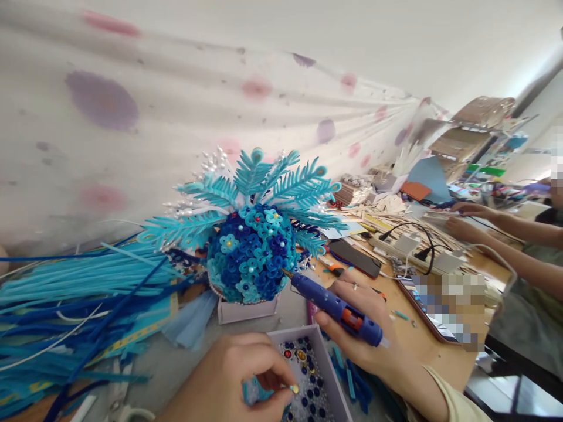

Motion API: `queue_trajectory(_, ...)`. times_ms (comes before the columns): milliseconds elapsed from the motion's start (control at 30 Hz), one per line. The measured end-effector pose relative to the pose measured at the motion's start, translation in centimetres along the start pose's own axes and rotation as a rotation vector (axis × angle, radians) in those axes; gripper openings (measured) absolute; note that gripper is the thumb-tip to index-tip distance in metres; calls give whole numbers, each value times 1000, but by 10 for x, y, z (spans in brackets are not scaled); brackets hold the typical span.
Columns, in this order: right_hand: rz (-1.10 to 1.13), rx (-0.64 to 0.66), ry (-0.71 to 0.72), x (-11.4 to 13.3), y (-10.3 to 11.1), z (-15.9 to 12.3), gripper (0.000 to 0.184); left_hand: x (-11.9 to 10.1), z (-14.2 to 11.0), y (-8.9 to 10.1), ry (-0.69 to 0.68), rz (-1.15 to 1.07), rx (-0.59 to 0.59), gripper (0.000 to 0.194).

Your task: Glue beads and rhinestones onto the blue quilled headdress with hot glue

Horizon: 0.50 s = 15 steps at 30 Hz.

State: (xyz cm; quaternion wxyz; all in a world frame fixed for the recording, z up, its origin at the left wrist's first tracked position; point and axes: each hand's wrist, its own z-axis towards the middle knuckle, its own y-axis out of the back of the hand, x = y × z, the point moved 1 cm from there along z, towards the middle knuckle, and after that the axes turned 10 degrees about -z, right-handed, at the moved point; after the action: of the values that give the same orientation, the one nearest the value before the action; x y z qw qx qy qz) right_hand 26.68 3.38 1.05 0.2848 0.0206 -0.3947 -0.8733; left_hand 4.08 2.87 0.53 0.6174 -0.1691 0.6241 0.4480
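The ball (253,258) sits at the box's (333,375) eleven o'clock, I'd guess for easy reach, as the left hand (233,372) pinches a yellow piece (295,389) over the beads (311,394) and, at the ball's four, the right hand (389,360) clasps a glue gun (321,296) slanted close.

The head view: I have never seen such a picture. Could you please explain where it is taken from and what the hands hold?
There is no machine here: a person works bare-handed. A camera worn on the head looks forward and down. The left hand pinches a small yellow piece by a tray of beads. The right hand holds a blue pen-shaped tool, its tip near a ball covered in blue flowers, with teal leaves above. On the table lie blue fuzzy strips and scissors, at the picture's left. At the right are another person's hands.
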Motion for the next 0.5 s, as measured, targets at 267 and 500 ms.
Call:
queue_trajectory(267, -8, 11, 0, -2, -1, -1, 30, 8, 6, 10, 290, -422, -168, 12)
queue_trajectory(500, 106, -2, -39, -5, -1, -2, 33, 6, 9, 17, 236, -253, -249, 13)
